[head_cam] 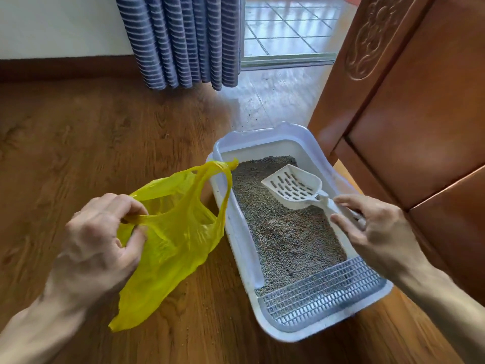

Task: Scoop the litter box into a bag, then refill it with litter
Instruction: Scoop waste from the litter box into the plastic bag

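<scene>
A brown wood-grain floor (pixel 110 143) is carrying everything here, giving way to pale tiles (pixel 286 30) beyond a door track at the top. A blue-and-white striped curtain (pixel 181 40) is hanging against the white wall, and a carved reddish wooden cabinet (pixel 409 95) is standing just beside the litter box (pixel 237 232) on its right. The box is a white rectangular tray, filled with grey-brown litter (pixel 286 232), with a grey slotted grate (pixel 322 292) across its near end. A white slotted scoop (pixel 295 186) is lying on the litter. The right hand (pixel 375 232) is reaching to its handle, fingers loosely spread around it, not yet clenched. The left hand (pixel 99 243) is pinching one handle of a yellow plastic bag (pixel 173 232), which is hanging limp left of the box, its other handle draping over the rim.
</scene>
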Tool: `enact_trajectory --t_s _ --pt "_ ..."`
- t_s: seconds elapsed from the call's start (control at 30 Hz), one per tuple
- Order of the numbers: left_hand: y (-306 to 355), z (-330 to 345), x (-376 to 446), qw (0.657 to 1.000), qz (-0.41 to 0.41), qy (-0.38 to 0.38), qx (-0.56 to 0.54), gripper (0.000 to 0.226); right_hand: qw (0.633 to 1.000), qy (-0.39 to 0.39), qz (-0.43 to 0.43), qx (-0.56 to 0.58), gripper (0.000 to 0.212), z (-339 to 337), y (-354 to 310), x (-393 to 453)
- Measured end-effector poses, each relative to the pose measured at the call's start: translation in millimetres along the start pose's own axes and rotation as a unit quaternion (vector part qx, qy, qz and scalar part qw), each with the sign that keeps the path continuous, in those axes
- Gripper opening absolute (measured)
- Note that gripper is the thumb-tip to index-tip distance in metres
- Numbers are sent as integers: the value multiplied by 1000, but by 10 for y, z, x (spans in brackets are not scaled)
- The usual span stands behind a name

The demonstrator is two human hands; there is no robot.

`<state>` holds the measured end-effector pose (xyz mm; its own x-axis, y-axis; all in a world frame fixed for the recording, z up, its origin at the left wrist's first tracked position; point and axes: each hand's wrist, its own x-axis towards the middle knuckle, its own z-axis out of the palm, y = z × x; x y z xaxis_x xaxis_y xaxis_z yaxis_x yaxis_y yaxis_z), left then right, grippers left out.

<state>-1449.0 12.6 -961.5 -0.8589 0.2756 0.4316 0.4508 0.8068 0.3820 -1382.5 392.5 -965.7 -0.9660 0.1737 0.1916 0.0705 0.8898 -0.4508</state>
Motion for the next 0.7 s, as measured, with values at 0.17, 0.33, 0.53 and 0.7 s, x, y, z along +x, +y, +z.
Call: enact_trajectory --t_s 0.17,0.33,0.53,0.7 --pt "76 36 -12 1000 -7 -4 -7 17 998 -24 54 10 28 132 46 11" --pt "167 86 -37 1000 -11 -11 -16 10 988 -132 76 -9 24 257 -11 11" --pt "180 78 -48 1000 -11 -23 -8 10 983 -162 72 -47 29 280 48 20" --pt "162 86 -42 999 1 -34 2 11 989 -135 48 -25 23 241 31 61"
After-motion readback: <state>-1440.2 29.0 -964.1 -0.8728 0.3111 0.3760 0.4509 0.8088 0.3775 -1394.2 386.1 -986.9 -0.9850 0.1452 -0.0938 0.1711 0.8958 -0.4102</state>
